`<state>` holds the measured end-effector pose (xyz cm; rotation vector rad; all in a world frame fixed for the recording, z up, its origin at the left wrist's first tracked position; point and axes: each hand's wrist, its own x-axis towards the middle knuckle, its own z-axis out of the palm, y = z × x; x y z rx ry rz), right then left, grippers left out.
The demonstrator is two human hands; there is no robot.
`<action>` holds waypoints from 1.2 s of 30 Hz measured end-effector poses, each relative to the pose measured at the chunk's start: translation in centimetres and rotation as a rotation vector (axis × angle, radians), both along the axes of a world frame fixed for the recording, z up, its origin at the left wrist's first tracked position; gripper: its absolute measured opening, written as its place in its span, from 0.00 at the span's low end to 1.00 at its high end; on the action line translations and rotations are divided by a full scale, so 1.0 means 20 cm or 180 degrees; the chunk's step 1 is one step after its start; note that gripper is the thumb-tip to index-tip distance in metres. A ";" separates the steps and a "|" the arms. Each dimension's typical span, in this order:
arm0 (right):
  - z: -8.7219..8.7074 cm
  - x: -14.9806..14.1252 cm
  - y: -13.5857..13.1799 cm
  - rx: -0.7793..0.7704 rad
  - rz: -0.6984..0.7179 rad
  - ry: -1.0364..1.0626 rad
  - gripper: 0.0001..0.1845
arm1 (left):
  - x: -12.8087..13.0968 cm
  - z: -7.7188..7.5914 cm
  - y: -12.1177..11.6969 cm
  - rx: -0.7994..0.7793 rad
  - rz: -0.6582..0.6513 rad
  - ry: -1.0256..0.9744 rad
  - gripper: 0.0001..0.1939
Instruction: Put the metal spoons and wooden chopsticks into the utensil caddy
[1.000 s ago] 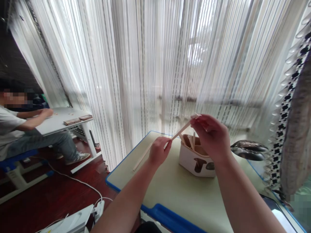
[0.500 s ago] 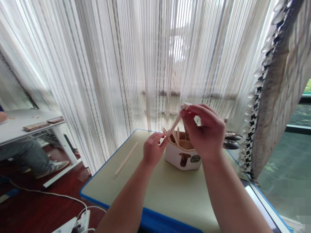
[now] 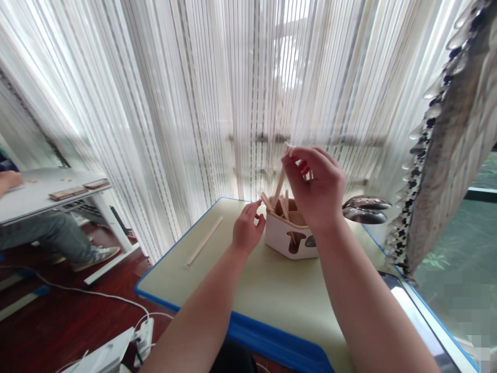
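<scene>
My right hand [image 3: 316, 189] pinches the top end of what looks like a pair of chopsticks [image 3: 279, 184] in a thin pale wrapper. Their lower end stands inside a white hexagonal utensil holder [image 3: 279, 241] with a brown rim. My left hand [image 3: 248, 228] is at the holder's left side, with its fingers apart and nothing visible in them. More pale sticks [image 3: 285, 205] lean inside the holder. Metal spoon or ladle heads [image 3: 367, 210] stick out to the right, their handles hidden behind my right hand. Another long pale stick [image 3: 205, 241] lies on the table to the left.
The pale table [image 3: 267, 305] has a blue edge, and a dark tablet-like device [image 3: 411, 316] lies at its right. Sheer curtains [image 3: 194, 103] hang behind. At the left, a person's hand [image 3: 10, 180] rests on a white table [image 3: 39, 194]. A power strip [image 3: 144, 334] and cables are below.
My right hand has risen slightly and the chopsticks now stand steeper, lower end in the holder. My left hand has let go of them and lies apart. The view has shifted a little.
</scene>
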<state>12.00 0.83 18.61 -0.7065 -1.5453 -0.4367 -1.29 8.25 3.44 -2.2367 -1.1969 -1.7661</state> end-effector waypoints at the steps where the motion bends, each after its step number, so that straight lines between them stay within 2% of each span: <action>1: -0.01 0.00 0.01 -0.0042 -0.0019 -0.0012 0.07 | 0.00 0.00 0.00 -0.0021 -0.0037 -0.0031 0.21; 15: -0.08 -0.01 0.16 -0.1213 -0.0278 -0.0700 0.05 | 0.02 0.01 0.00 -0.0300 -0.0377 -0.0377 0.23; 22: -0.10 0.05 0.25 -0.1209 -0.0350 -0.0271 0.07 | 0.03 0.00 0.00 -0.0481 -0.0515 -0.0542 0.25; 30: -0.11 0.12 0.32 -0.1389 -0.0354 0.0179 0.08 | 0.06 -0.03 0.02 -0.1336 -0.1239 -0.1210 0.35; 36: -0.14 0.16 0.36 -0.1863 -0.0313 -0.0067 0.09 | 0.08 -0.03 0.04 -0.1477 -0.1323 -0.1400 0.31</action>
